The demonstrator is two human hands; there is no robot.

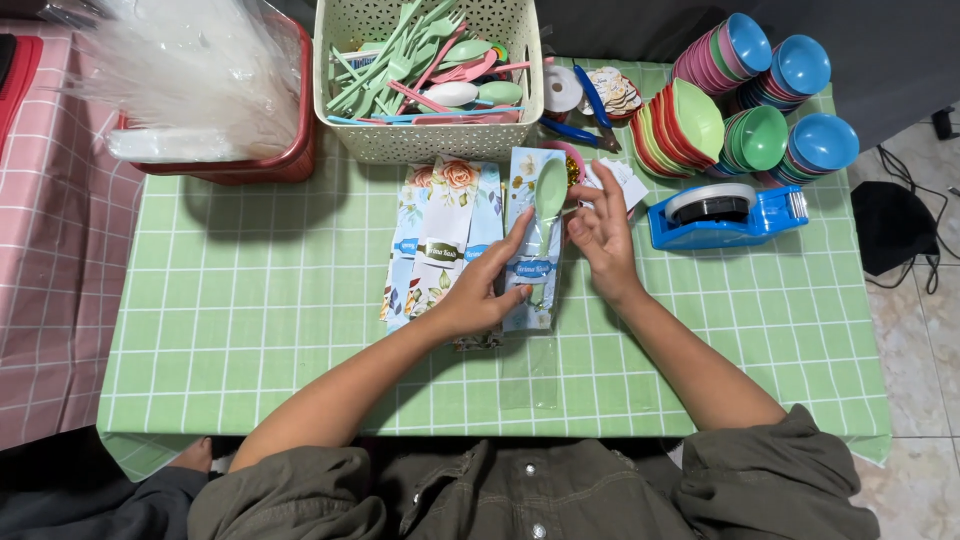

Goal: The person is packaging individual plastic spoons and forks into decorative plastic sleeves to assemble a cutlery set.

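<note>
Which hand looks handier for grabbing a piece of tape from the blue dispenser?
Probably the right hand: the tape dispenser sits just beside it, while the left hand is pressing the spoon packet.
</note>
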